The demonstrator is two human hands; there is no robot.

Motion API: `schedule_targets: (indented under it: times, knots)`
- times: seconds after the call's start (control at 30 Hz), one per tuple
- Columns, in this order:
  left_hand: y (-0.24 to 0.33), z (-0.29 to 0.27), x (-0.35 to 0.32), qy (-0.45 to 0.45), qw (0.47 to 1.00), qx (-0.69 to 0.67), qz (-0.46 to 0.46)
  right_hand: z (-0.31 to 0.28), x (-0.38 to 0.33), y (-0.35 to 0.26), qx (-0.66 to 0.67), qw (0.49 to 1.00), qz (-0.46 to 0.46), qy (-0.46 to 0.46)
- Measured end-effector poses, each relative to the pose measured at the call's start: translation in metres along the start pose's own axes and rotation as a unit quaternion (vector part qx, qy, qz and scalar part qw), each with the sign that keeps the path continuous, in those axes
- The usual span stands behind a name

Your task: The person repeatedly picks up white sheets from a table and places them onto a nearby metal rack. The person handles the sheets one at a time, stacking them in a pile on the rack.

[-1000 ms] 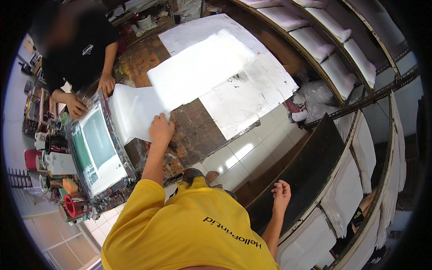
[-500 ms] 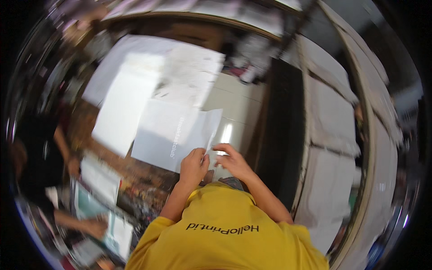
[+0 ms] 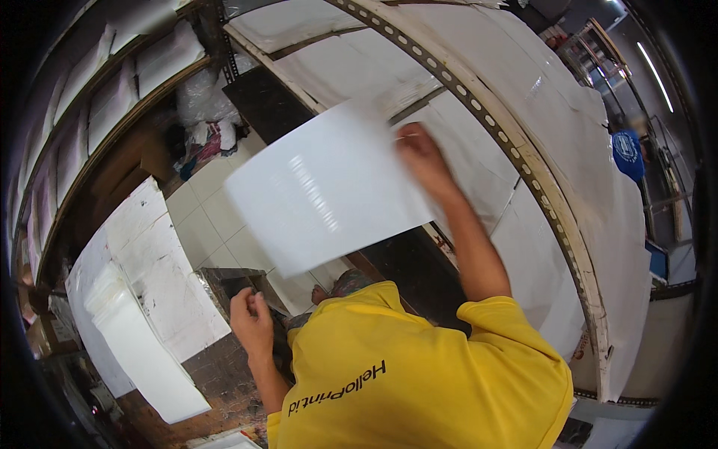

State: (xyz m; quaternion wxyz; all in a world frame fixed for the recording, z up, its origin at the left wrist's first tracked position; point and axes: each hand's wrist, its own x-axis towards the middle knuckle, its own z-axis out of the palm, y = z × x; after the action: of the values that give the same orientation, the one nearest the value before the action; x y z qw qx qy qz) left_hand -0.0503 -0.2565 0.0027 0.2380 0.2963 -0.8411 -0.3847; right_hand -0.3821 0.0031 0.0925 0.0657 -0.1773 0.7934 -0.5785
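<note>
My right hand (image 3: 422, 161) pinches the right edge of a pale grey-white sheet (image 3: 299, 209) marked with a pale printed line. The sheet hangs tilted in the air in front of me, over the floor and a dark bench (image 3: 419, 269); its edges are smeared by motion. My left hand (image 3: 251, 318) is apart from the sheet, near the edge of the stained table (image 3: 217, 374), its fingers loosely bent and nothing seen in them. On the table's far side lies a stack of white sheets (image 3: 138, 337) on a smudged, larger white sheet (image 3: 168, 262).
A rack with a perforated metal rail (image 3: 486, 116) curves along my right, its shelves spread with white sheets (image 3: 479, 187). More loaded shelves (image 3: 112, 97) stand at the far left. Plastic bags and cloth (image 3: 209, 138) lie on the tiled floor (image 3: 217, 206).
The printed sheet has left the table and swung right, now in my right hand alone. My left hand has let go of it. My view has turned toward the right-hand rack.
</note>
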Motion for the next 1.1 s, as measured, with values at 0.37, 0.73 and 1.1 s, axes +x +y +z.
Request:
schedule_targets:
  times: [0.37, 0.73, 1.1]
  knots:
    - [-0.090, -0.017, -0.013, 0.076, 0.991, 0.099, -0.050, -0.187, -0.108, 0.103, -0.070, 0.907, 0.210, 0.358]
    - [-0.091, -0.011, -0.006, 0.094, 0.984, 0.151, -0.003, -0.187, -0.150, 0.123, -0.243, 0.873, 0.222, 0.360]
    - [-0.092, -0.012, -0.001, 0.109, 0.983, 0.150, -0.009, -0.171, -0.111, 0.108, -0.374, 0.864, -0.001, 0.336]
